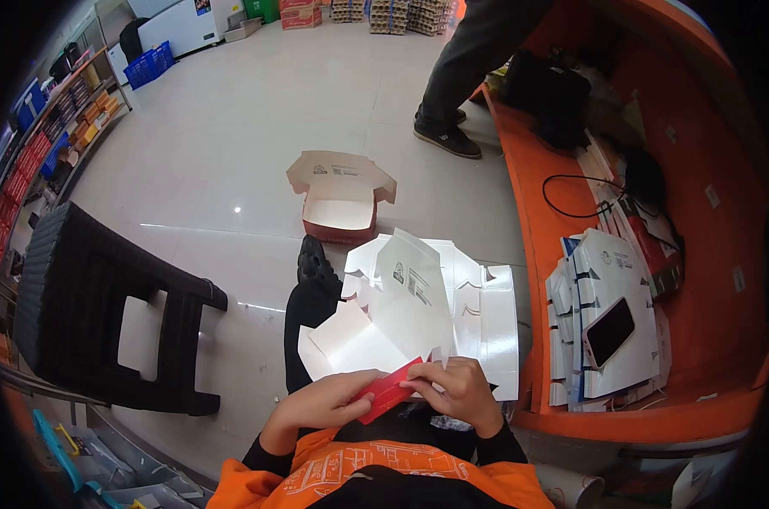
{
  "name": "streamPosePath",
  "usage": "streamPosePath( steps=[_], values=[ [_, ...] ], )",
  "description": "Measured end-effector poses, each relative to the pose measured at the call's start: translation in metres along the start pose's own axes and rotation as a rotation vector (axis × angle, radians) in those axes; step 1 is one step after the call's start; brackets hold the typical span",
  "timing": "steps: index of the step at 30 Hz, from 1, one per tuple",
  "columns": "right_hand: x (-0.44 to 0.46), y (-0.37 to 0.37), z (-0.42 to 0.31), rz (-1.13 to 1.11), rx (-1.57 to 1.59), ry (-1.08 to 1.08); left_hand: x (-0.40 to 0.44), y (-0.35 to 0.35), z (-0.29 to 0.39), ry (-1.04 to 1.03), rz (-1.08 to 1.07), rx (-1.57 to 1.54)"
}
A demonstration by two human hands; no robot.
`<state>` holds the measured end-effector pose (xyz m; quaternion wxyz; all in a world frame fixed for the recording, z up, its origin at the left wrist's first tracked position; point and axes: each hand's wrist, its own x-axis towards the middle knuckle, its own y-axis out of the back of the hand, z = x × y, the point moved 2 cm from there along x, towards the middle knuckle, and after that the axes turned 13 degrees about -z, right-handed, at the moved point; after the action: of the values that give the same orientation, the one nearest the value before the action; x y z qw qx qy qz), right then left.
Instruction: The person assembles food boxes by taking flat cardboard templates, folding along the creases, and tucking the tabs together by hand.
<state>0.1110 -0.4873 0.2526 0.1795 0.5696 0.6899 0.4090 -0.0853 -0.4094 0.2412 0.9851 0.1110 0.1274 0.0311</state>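
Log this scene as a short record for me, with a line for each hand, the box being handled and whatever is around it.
Left hand: gripping the red side panel of the near box
Right hand: fingers at the same panel's other end
Near box: lid raised, white inside
Beside it: creased white card
Floor ahead: second box, lid open
Left side: black stool
Right side: phone on stacked card
Other person: dark-trousered leg, black shoe
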Motion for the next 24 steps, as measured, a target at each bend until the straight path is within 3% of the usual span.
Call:
streamPosePath(
  steps=[7,11,14,17,24],
  values=[
    [0.001,0.005,-0.003,-0.242,0.099,-0.087,0.004,-0.003,-0.002,-0.111,-0.107,0.041],
    [0.002,0.005,-0.009,-0.316,-0.001,-0.094,0.001,-0.006,-0.012,-0.149,-0.033,0.113],
    [-0.004,-0.007,-0.007,-0.161,0.090,-0.233,-0.003,-0.003,-0.011,-0.103,-0.050,0.063],
    [-0.001,-0.001,-0.012,-0.154,-0.148,-0.159,-0.004,0.001,-0.006,-0.106,-0.008,0.071],
    [-0.002,-0.007,-0.004,-0.049,0.131,-0.062,-0.009,0.004,0.004,-0.109,0.099,0.122]
  ],
)
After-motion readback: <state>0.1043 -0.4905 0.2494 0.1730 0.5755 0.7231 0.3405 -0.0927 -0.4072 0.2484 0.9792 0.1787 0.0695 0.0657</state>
